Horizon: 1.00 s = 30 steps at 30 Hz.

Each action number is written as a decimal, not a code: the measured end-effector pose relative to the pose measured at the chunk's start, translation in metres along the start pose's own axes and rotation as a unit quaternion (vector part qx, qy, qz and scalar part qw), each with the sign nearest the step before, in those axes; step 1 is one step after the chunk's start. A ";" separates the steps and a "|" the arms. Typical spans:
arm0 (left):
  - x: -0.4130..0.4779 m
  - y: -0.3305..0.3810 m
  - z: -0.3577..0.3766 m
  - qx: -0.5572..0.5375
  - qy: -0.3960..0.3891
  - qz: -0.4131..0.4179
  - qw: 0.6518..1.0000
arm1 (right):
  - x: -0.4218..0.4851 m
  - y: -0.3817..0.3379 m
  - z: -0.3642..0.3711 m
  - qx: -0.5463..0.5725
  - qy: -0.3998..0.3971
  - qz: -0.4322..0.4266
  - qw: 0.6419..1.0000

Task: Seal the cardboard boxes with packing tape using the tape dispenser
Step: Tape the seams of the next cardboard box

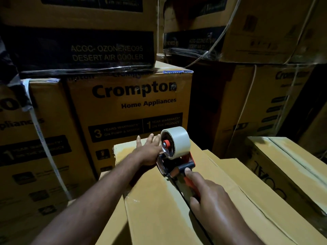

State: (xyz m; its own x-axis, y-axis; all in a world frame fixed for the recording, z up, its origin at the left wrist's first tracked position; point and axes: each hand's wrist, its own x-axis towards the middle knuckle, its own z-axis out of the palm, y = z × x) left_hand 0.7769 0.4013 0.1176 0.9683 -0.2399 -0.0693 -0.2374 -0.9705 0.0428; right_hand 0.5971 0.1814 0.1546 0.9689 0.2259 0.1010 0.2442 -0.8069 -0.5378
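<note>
At frame centre, a plain brown cardboard box (155,206) is pressed by the flat, spread left hand (150,151); the orange-and-black tape dispenser (174,156) is gripped by the right hand (207,195).

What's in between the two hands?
The head view shows the tape dispenser between them: the left hand lies flat on the box beside its roll, the right hand grips it.

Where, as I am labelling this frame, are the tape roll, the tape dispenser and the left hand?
tape roll (179,140), head view, its pale outer face.
tape dispenser (177,166), head view, its dark frame.
left hand (150,152), head view, back of hand.
</note>
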 end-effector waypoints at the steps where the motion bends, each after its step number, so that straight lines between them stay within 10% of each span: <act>1: 0.000 -0.001 0.002 0.022 -0.008 0.004 1.000 | 0.000 0.000 0.000 -0.002 0.001 -0.002 1.000; 30: -0.020 0.030 -0.007 0.032 -0.027 -0.052 0.998 | -0.117 0.021 -0.037 -0.041 -0.037 0.062 0.997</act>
State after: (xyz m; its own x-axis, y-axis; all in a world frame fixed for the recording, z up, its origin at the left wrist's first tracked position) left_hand 0.7509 0.3777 0.1268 0.9827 -0.1380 -0.1234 -0.1429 -0.9892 -0.0319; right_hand 0.4903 0.1180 0.1627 0.9870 0.1590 -0.0253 0.1284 -0.8721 -0.4722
